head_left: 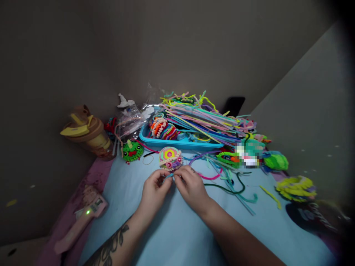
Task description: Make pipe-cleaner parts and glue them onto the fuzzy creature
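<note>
My left hand (154, 189) and my right hand (191, 186) meet at the middle of a light blue cloth (172, 229). Both pinch a short light blue pipe cleaner (169, 176) between their fingertips. Just beyond the fingers lies a round woven pipe-cleaner piece (170, 158) in pink, yellow and green. My left forearm bears a tattoo.
A blue tray (177, 143) holds woven pieces under a heap of long coloured pipe cleaners (202, 118). Loose pipe cleaners and fuzzy figures lie at right, a green frog face (132, 150) at left. A brown bottle (88, 133) and a pink glue gun (81, 218) sit left.
</note>
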Action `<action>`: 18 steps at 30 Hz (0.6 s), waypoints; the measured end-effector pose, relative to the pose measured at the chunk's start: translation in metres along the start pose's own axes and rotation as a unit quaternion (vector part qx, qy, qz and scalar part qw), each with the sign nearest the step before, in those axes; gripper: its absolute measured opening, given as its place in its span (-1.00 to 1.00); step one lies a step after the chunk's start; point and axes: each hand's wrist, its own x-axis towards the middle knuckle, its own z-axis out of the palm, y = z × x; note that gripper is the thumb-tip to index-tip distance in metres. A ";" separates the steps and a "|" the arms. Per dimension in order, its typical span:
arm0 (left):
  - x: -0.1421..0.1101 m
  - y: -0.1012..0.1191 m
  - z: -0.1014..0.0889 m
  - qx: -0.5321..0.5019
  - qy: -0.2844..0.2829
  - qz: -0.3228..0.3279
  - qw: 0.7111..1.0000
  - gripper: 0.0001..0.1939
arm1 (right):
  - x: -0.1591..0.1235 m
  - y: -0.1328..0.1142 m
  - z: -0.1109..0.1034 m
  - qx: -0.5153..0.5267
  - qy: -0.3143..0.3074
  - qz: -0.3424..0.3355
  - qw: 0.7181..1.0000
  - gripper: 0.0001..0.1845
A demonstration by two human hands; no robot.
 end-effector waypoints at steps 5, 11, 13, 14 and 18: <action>0.000 -0.001 -0.001 0.019 -0.009 0.006 1.000 -0.86 | 0.000 0.000 0.001 0.018 0.001 0.019 1.000 -0.85; 0.000 -0.001 0.000 -0.014 -0.015 0.000 1.000 -0.83 | 0.000 -0.002 0.000 0.035 0.006 0.024 0.999 -0.86; 0.000 -0.001 0.000 -0.022 -0.014 0.008 1.000 -0.80 | 0.000 -0.002 0.000 0.037 0.008 0.022 0.999 -0.86; 0.000 -0.002 0.000 -0.022 -0.015 0.013 1.000 -0.80 | 0.001 -0.003 0.000 0.037 0.011 0.022 0.999 -0.86; 0.001 -0.001 0.000 -0.022 -0.018 0.017 0.999 -0.82 | 0.001 -0.004 0.000 0.033 0.017 0.022 0.999 -0.88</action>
